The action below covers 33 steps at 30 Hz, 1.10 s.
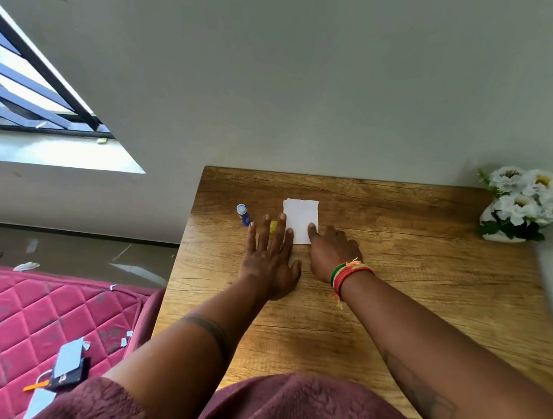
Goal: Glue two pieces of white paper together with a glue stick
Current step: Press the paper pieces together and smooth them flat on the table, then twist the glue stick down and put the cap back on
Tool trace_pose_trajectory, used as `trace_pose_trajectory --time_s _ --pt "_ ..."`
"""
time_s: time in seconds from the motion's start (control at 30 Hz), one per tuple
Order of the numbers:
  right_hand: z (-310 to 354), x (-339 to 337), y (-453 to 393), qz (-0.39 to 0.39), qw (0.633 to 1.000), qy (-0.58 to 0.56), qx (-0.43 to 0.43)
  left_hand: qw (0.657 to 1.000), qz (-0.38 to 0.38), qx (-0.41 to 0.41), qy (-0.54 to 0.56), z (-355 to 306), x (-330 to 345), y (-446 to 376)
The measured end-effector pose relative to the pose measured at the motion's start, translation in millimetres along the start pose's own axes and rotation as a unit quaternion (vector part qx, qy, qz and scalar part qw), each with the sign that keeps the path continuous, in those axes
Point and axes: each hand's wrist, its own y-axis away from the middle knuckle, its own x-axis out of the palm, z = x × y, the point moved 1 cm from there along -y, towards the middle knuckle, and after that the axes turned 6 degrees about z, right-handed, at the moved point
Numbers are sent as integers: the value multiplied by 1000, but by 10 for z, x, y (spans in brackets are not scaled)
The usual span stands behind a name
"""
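A small white paper (300, 219) lies flat on the wooden table (400, 258); I cannot tell whether it is one sheet or two stacked. My left hand (269, 256) rests flat with fingers spread, fingertips on the paper's left edge. My right hand (330, 250) presses its index fingertip on the paper's lower right corner, other fingers curled. A blue glue stick (243, 215) stands at the left, near the table's edge. A yellow cap (273, 227) shows between my left fingers.
A white vase of white flowers (530, 207) stands at the table's far right corner against the wall. Left of the table, below, a pink quilted mattress (14, 324) holds paper scraps and a dark object. A window (23, 87) is at the upper left.
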Motion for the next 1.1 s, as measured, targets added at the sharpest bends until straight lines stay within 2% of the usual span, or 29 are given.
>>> trace_pose_trajectory --time_s 0.27,0.37,0.6,0.8,0.93,1.1 --pt "5 -8 -8 14 1000 5 2 999 4 1 -32 -7 -92 36" --pt "-58 -7 20 2 1000 -14 0 1000 -14 -1 -5 -81 -200 17" --pt "-558 -30 29 -23 994 -98 54 993 -54 85 55 -398 -321 -36" --pt "-689 -96 58 -114 973 -196 29 980 -106 120 119 -611 -523 -170" --pt "-607 -130 49 -149 965 -217 14 966 -175 107 155 -488 -595 -150" --pt "-234 -198 -6 -160 954 -253 -29 941 -222 38 254 -84 -464 66"
